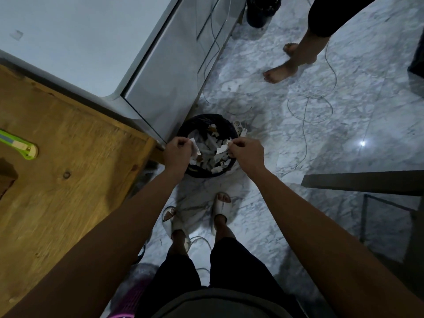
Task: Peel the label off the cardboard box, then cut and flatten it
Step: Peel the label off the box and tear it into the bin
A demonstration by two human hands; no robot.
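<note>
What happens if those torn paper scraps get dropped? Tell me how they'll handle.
The paper scraps pinched in the left hand and right hand look thin and curled, so probably floppy and light. They would likely flutter rather than fall straight, and some might miss the black bin.

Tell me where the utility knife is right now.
The green utility knife lies on the wooden table at the head view's far left edge, well left of both hands, untouched.

Grainy wood table; glossy marble floor.
</note>
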